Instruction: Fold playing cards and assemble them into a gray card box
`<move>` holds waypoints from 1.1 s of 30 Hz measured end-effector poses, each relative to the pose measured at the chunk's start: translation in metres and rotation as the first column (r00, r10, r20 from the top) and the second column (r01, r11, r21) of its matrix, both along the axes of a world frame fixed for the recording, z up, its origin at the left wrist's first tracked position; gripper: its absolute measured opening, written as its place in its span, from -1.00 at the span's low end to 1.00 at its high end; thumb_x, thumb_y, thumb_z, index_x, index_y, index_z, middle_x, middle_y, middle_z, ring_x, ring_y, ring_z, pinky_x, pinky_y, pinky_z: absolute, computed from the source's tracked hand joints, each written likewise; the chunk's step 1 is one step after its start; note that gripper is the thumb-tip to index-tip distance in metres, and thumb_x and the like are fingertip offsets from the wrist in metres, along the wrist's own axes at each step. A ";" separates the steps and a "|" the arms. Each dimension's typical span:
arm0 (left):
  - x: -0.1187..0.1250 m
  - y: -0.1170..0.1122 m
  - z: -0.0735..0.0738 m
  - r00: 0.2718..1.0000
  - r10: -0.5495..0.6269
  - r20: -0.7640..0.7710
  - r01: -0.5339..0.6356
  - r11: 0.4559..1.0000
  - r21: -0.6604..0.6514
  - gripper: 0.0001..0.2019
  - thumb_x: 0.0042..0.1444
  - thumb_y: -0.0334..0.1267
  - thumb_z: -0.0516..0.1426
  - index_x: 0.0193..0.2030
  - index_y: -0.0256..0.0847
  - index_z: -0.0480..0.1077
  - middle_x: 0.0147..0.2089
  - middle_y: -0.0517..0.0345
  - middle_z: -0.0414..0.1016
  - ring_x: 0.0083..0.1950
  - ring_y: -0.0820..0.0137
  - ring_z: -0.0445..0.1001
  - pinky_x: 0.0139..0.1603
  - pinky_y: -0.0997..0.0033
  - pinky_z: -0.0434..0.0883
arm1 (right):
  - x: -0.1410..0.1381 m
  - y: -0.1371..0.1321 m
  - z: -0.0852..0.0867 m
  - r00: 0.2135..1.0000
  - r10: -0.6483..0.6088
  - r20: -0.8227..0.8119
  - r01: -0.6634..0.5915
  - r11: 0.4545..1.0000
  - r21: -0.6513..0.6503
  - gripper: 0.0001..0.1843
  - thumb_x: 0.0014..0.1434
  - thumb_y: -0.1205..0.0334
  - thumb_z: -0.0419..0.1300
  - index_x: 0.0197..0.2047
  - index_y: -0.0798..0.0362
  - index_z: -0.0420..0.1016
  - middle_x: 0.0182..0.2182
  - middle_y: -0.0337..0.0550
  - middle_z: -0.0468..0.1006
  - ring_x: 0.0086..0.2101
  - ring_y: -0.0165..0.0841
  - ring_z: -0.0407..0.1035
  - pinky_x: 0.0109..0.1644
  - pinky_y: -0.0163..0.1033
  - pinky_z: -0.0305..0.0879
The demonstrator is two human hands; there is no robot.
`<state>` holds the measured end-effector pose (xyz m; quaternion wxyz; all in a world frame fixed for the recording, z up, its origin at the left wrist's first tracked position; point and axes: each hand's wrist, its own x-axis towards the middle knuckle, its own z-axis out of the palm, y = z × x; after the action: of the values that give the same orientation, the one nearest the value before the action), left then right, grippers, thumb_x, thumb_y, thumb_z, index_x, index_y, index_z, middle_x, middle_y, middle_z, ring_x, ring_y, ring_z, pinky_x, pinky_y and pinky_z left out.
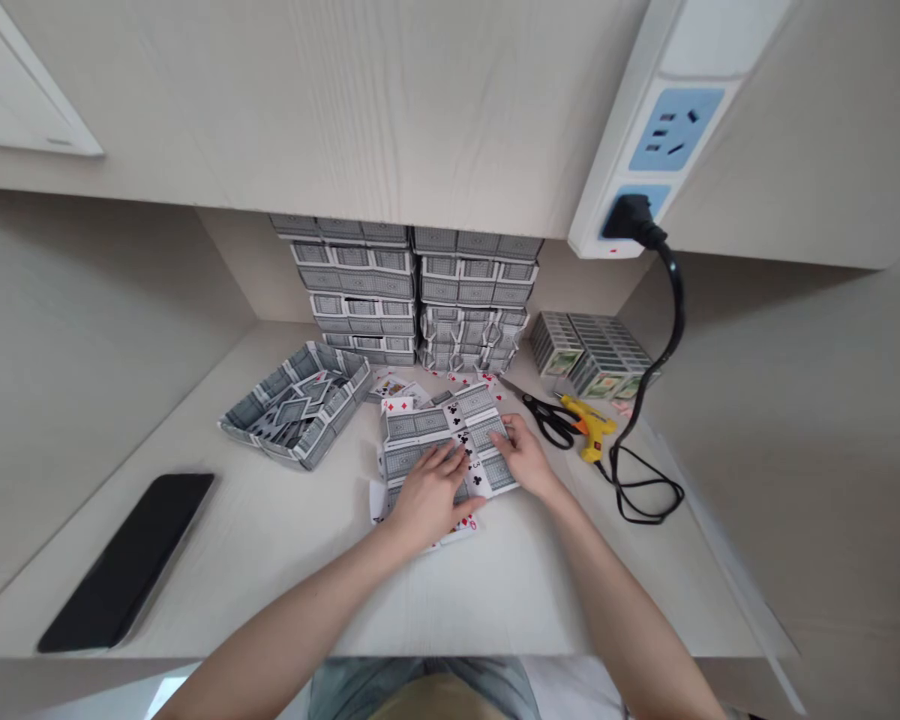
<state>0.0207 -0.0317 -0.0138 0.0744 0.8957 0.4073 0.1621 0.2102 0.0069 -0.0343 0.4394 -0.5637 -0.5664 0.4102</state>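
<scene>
A flat panel of joined playing cards (pixel 418 426), mostly showing grey patterned backs, lies in front of me. Down its right part runs a line of club card faces, and a narrower section of card backs (pixel 474 402) adjoins it there. My left hand (pixel 429 495) rests flat on the panel with its fingers stretched out. At the right edge, my right hand (pixel 526 455) grips the cards, thumb on top and the other fingers along the side. A four of diamonds (pixel 397 404) sticks out at the panel's far left corner.
A card-built tray (pixel 311 450) holding folded card pieces sits left of the panel. Stacked card trays (pixel 364 280) stand behind. Black scissors (pixel 551 420), a yellow glue gun (pixel 594 425) with its cord, and boxed card decks (pixel 600 350) are right. A black phone (pixel 127 560) lies left.
</scene>
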 end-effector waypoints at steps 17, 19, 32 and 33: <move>0.000 -0.001 0.001 1.000 0.007 0.023 -0.007 1.000 -0.001 -0.49 0.09 0.06 -0.08 0.03 -0.28 0.27 0.14 -0.05 0.25 0.24 0.24 0.07 0.21 0.13 0.06 | -0.008 -0.005 0.005 0.995 -0.066 0.069 0.063 0.997 0.054 -0.76 0.02 0.13 0.06 -0.23 0.03 0.22 -0.41 -0.15 0.51 -0.44 -0.29 0.39 -0.36 -0.21 0.27; 0.000 -0.001 0.001 1.000 0.006 0.027 -0.005 1.000 -0.003 -0.49 0.08 0.06 -0.07 0.04 -0.28 0.26 0.14 -0.05 0.25 0.24 0.24 0.07 0.20 0.12 0.06 | -0.010 -0.006 0.006 0.990 -0.084 0.111 0.077 0.995 0.066 -0.77 0.02 0.14 0.05 -0.23 0.03 0.23 -0.41 -0.15 0.52 -0.42 -0.28 0.40 -0.34 -0.21 0.27; 0.001 -0.003 0.003 0.998 0.019 0.058 -0.017 0.999 -0.035 -0.51 0.06 0.02 -0.01 0.05 -0.27 0.24 0.15 -0.05 0.24 0.23 0.22 0.08 0.23 0.14 0.03 | -0.015 -0.006 0.002 0.976 -0.129 0.177 0.118 0.991 0.070 -0.71 -0.06 0.03 0.15 -0.33 0.05 0.32 -0.41 -0.14 0.52 -0.36 -0.26 0.38 -0.28 -0.20 0.26; 0.001 -0.003 0.004 0.997 0.028 0.073 -0.025 0.999 -0.043 -0.51 0.05 0.02 0.00 0.05 -0.26 0.23 0.15 -0.04 0.23 0.23 0.22 0.07 0.22 0.14 0.05 | -0.015 -0.007 0.003 0.978 -0.111 0.174 0.101 0.993 0.067 -0.70 -0.07 0.01 0.16 -0.35 0.06 0.34 -0.41 -0.13 0.52 -0.35 -0.26 0.38 -0.27 -0.20 0.26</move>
<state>0.0214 -0.0349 -0.0099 0.1060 0.8819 0.4195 0.1875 0.1952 0.0003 -0.0315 0.4244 -0.6145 -0.5842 0.3177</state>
